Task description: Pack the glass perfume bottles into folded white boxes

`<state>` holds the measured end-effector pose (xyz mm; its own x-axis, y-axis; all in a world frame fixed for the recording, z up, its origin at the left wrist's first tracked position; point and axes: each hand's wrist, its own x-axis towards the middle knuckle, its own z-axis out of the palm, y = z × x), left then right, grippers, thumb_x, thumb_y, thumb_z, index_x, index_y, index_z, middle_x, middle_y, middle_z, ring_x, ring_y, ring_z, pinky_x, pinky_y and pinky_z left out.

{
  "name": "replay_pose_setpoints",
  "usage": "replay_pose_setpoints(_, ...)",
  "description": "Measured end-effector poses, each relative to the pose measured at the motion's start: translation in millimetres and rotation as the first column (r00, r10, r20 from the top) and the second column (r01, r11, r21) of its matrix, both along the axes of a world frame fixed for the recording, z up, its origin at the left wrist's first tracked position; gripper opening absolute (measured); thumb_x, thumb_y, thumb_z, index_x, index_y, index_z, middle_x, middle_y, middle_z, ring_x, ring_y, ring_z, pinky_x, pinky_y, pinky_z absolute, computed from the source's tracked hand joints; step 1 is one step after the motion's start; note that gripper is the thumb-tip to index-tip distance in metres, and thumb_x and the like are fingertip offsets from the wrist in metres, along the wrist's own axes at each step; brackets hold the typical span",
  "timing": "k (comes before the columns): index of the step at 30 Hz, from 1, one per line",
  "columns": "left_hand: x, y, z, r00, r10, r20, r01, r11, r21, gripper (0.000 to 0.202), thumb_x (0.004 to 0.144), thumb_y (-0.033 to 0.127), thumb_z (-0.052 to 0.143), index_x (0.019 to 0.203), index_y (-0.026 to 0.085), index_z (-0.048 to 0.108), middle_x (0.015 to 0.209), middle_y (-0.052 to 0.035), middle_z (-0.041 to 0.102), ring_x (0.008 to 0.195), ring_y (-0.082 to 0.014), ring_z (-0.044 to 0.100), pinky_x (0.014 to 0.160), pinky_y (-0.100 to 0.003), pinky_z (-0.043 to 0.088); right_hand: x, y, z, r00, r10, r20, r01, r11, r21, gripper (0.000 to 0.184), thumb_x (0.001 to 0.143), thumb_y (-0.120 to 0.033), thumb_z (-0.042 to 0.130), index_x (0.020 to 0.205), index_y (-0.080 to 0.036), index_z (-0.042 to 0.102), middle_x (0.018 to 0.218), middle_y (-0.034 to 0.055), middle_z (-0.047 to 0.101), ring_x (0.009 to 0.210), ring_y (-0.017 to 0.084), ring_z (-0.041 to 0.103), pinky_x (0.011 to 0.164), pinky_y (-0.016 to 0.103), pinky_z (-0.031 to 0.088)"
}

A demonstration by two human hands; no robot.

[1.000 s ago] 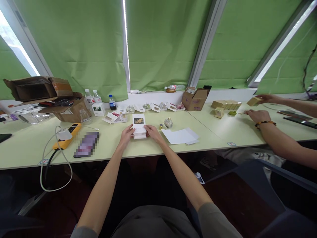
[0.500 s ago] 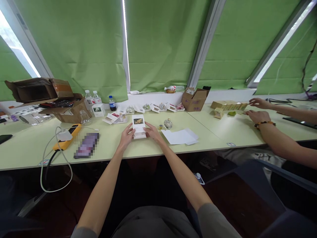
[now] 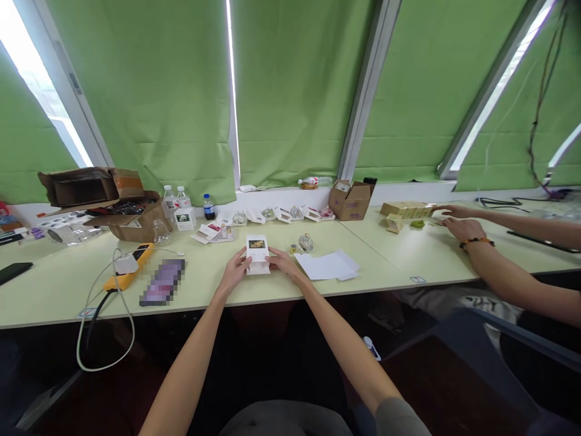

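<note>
A small white carton (image 3: 258, 255) with a yellow-and-dark picture on its front is between my two hands, its near end flap folded out. My left hand (image 3: 234, 272) grips its left side. On the right side, my right hand (image 3: 285, 264) holds it with the fingers at the flap. Just right of my right hand stand a round clear glass bottle (image 3: 305, 243) and a tiny yellowish cap-like piece (image 3: 293, 248). White paper sheets (image 3: 327, 265) lie to the right, below the bottle.
Opened white cartons with small glass bottles (image 3: 267, 214) line the back. A brown cardboard box (image 3: 349, 200) stands behind to the right. At left are a yellow power strip (image 3: 131, 266) with cable and a blurred-out phone (image 3: 163, 282). A co-worker's hands (image 3: 463, 227) work near yellow boxes (image 3: 408, 209).
The view has tilted, so the table sits lower in the picture. The carton's near flap shows more opened out between my hands. The co-worker's hands remain near the yellow boxes.
</note>
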<state>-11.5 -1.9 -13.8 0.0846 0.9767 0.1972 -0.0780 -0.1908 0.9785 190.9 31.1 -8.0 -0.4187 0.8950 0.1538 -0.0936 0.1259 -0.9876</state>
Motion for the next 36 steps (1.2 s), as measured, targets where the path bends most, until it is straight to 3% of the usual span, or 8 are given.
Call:
replay_pose_setpoints(4,-1.1,-12.5,4.6,0.998,-0.029,-0.057,0.033,0.997,0.068,0.07,0.08,0.041,0.065,0.142,0.021,0.039,0.134,-0.0119,0.054,0.111,-0.0244,0.059,0.092,-0.038,0.048,9.4,-8.1,-4.7,0.999,0.033,0.009,-0.033,0.999,0.011,0.079,0.074,-0.039,0.071,0.144,-0.025,0.036,0.109,0.0055,0.07,0.094,0.024,0.065,0.09,0.042,0.049)
replay_pose_setpoints(9,-5.4,-25.9,10.4,0.986,-0.156,-0.066,0.161,0.984,0.075,0.076,0.077,0.034,0.068,0.145,0.026,0.033,0.148,-0.0088,0.036,0.116,-0.0279,0.056,0.1,-0.043,0.044,18.6,-21.1,-3.9,0.996,0.093,0.016,-0.093,0.995,0.034,0.097,0.071,-0.035,0.075,0.149,-0.025,0.02,0.114,0.0069,0.068,0.105,0.025,0.062,0.101,0.047,0.041)
replay_pose_setpoints(17,-8.1,-30.5,12.5,0.971,-0.237,-0.036,0.239,0.969,0.064,0.078,0.074,0.032,0.071,0.143,0.023,0.037,0.147,-0.0126,0.038,0.123,-0.0312,0.05,0.102,-0.046,0.041,24.9,-31.2,-2.9,0.988,0.152,0.025,-0.153,0.987,0.051,0.111,0.069,-0.031,0.078,0.15,-0.025,0.003,0.119,0.0095,0.065,0.109,0.025,0.061,0.101,0.048,0.039)
replay_pose_setpoints(24,-6.8,-34.5,15.9,0.972,-0.232,-0.033,0.233,0.97,0.066,0.078,0.076,0.033,0.069,0.145,0.026,0.032,0.15,-0.0114,0.032,0.116,-0.0275,0.056,0.098,-0.042,0.044,23.0,-28.8,-5.2,0.99,0.139,0.012,-0.139,0.989,0.042,0.105,0.07,-0.029,0.077,0.15,-0.027,0.01,0.111,0.0066,0.069,0.104,0.023,0.063,0.099,0.045,0.041)
replay_pose_setpoints(36,-7.8,-33.3,11.8,0.973,-0.225,-0.059,0.229,0.97,0.08,0.074,0.078,0.032,0.068,0.143,0.025,0.036,0.148,-0.0111,0.037,0.117,-0.0276,0.054,0.097,-0.042,0.045,22.0,-34.4,0.4,0.994,0.102,0.04,-0.103,0.994,0.031,0.1,0.068,-0.028,0.077,0.15,-0.025,0.018,0.108,0.0068,0.07,0.103,0.025,0.063,0.094,0.042,0.045)
